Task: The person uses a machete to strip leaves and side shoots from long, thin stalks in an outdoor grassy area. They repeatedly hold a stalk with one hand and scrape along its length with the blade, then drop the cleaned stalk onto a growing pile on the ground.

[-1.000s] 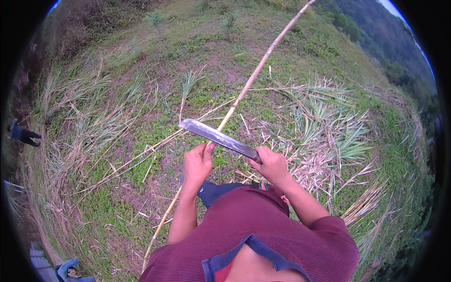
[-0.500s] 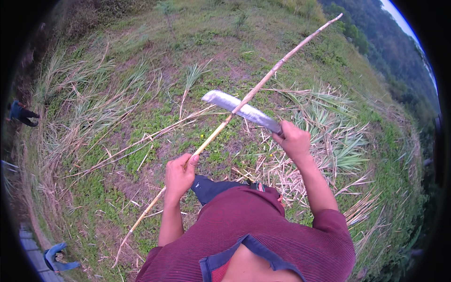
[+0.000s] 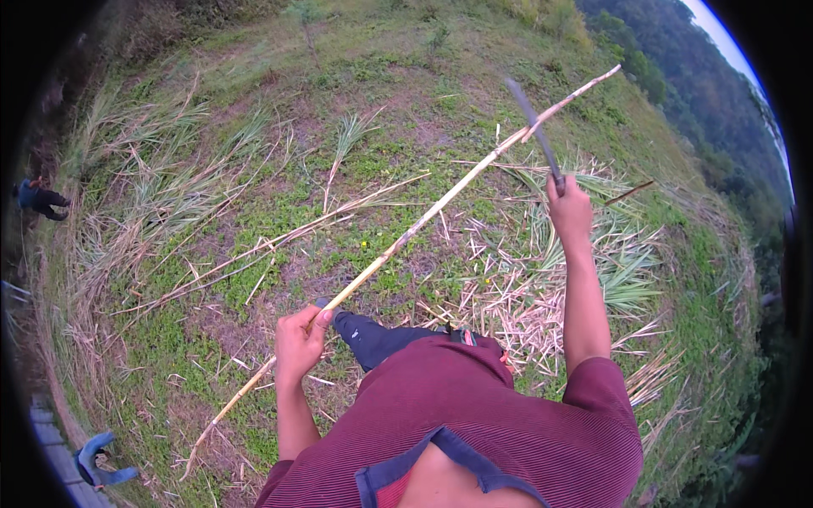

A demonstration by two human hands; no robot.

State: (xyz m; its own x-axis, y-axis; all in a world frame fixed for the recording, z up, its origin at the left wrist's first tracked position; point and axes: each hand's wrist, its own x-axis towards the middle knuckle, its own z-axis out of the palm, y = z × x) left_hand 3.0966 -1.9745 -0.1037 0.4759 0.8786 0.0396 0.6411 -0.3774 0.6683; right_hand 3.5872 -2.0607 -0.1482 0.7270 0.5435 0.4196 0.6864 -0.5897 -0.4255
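A long, pale yellow cane stalk [image 3: 440, 203] slants across the view from the lower left to the upper right. My left hand [image 3: 298, 345] is closed around its lower part, with the thin end hanging toward the grass. In my right hand [image 3: 571, 210] is the handle of a machete [image 3: 535, 123]. Its blade, seen nearly edge-on and a little blurred, is beside the upper part of the stalk, where a strip of sheath sticks out. Whether the edge touches the stalk I cannot tell.
Leaves and pale peelings [image 3: 529, 284] lie heaped at the right, with cut sticks [image 3: 650, 379] nearby. Other long stalks [image 3: 279, 244] lie across the grass. Long dry leaves [image 3: 161, 203] spread at the left. A person [image 3: 41, 199] is at the far left edge, near a slope.
The machete has gone from crossing the stalk's middle to its upper part, moving up and right, its blade turned. My left hand and the stalk shifted slightly down and left. More pale surface shows on the stalk.
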